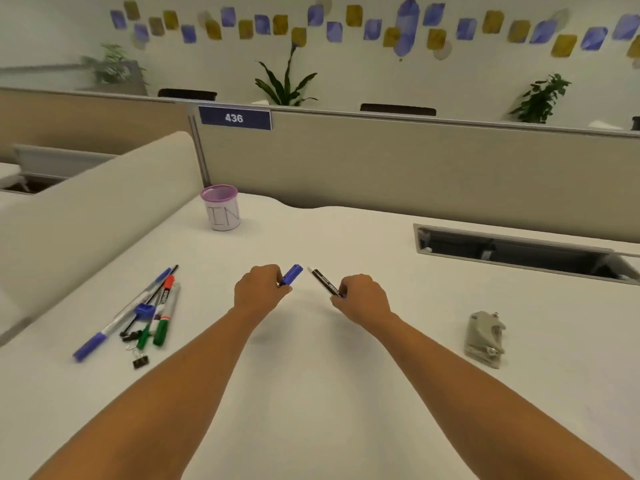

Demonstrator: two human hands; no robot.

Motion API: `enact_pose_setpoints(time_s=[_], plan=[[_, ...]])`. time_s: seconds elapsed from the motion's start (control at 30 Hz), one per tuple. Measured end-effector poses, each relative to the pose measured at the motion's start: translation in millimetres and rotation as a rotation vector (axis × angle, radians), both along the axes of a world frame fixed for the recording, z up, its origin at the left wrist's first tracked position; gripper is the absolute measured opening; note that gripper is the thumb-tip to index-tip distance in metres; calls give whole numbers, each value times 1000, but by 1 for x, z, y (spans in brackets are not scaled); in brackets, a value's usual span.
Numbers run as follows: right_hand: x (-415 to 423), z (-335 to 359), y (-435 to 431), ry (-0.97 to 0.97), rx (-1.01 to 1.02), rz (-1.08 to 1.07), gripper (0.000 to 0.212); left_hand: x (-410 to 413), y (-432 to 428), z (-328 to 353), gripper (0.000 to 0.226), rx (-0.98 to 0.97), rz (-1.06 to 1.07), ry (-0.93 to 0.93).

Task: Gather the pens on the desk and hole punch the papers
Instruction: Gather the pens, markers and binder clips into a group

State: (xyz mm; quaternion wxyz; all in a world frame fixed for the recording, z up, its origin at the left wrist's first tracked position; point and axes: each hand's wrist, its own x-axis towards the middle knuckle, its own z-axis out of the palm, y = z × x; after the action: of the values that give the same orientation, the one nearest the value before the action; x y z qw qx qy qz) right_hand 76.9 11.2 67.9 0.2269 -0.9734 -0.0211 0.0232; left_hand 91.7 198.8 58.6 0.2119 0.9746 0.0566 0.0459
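Uncapped — left hand (258,289) pinches blue cap (292,274), right hand (360,297) grips marker (323,281).

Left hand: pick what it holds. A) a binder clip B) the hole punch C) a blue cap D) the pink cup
C: the left hand pinches a blue cap, held apart from the marker in the right hand.

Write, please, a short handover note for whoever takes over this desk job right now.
Left hand pinches a blue plastic marker cap; right hand grips an uncapped black-barrelled marker; cap and tip are apart.
Pile of pens and markers lies on the white desk at left, purple mesh cup behind it.
Grey metal hole punch lies at right, untouched; no papers in view.
Left: cap, gather, punch.
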Motion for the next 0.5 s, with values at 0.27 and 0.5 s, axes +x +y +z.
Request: enact_pose_setpoints(time_s=[0.27,0.5], plan=[[-12,-20,144,28,-42,228,22,-21,122,-14,25,65,148,41],[-5,-38,207,54,113,111,23,-16,164,-20,33,5,239,-6]])
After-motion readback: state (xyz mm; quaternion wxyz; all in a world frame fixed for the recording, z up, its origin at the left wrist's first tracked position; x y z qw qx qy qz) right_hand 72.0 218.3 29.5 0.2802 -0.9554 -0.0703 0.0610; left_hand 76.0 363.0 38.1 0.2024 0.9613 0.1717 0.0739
